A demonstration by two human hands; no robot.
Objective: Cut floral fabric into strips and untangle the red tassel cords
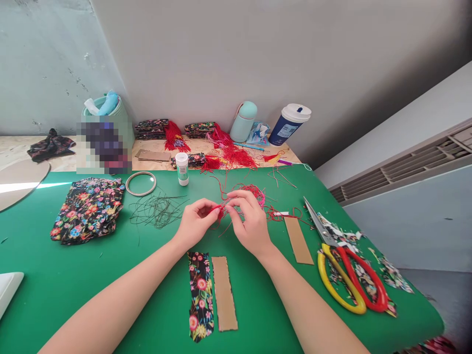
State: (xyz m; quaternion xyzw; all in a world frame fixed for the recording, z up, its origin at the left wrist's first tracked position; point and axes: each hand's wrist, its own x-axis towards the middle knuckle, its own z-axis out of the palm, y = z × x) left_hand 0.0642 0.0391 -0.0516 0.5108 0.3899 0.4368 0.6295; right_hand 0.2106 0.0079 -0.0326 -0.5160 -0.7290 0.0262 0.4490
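Note:
My left hand [199, 219] pinches a small bunch of red cord [220, 212] over the middle of the green table mat [155, 275]. Close beside it, my right hand [250, 221] has its thumb and fingertips together at the same cord; the strand between them is too fine to make out fully. Behind the right hand lies a tangle of red and pink cord [254, 191]. Nearer to me, between my forearms, are a floral fabric strip [201, 295] and a brown card strip [224, 293] with fabric showing along its edges.
Large scissors [328, 236] with yellow and red handles lie partly open among fabric scraps at right, near another card strip [298, 241]. Left are dark green threads [158, 211], a ring of tape [141, 183] and folded floral fabric [88, 209]. A glue stick [182, 169] stands behind.

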